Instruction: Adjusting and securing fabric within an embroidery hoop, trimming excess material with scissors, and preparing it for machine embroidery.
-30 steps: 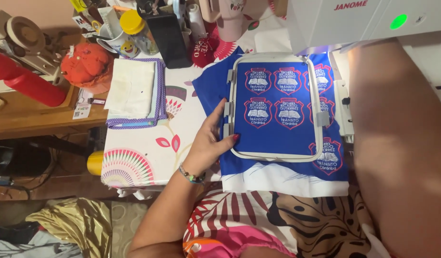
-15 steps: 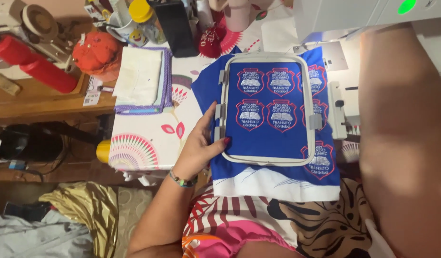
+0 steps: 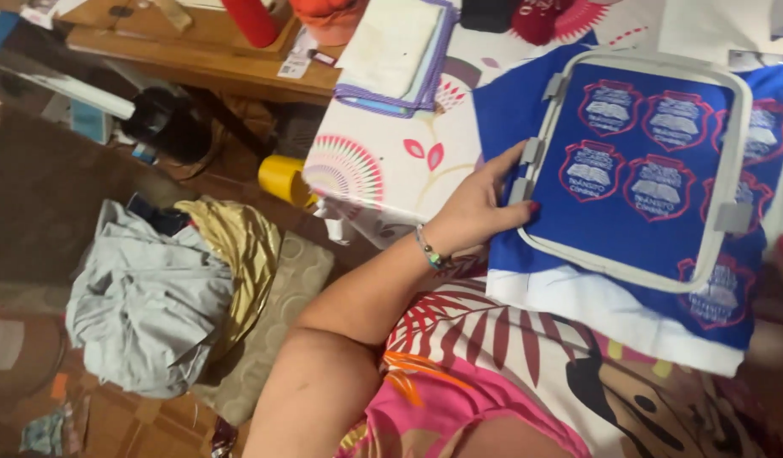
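The left hand [image 3: 476, 208] grips the left edge of the grey embroidery hoop [image 3: 637, 165], fingers curled over it; the right hand is blurred, grip unclear. The hooped blue fabric [image 3: 663, 136] overhangs the worktop [image 3: 383, 174] and could slip.

We see matt blue cloth [image 3: 527, 102] (stitched badges) in a smooth grey plastic hoop [image 3: 729, 153]; wooden bench [image 3: 196, 59].

Blue fabric [image 3: 663, 170] with red-and-white crests is framed by a grey hoop [image 3: 731, 144]; beside it, a floral white tablecloth [image 3: 391, 161] is seen.
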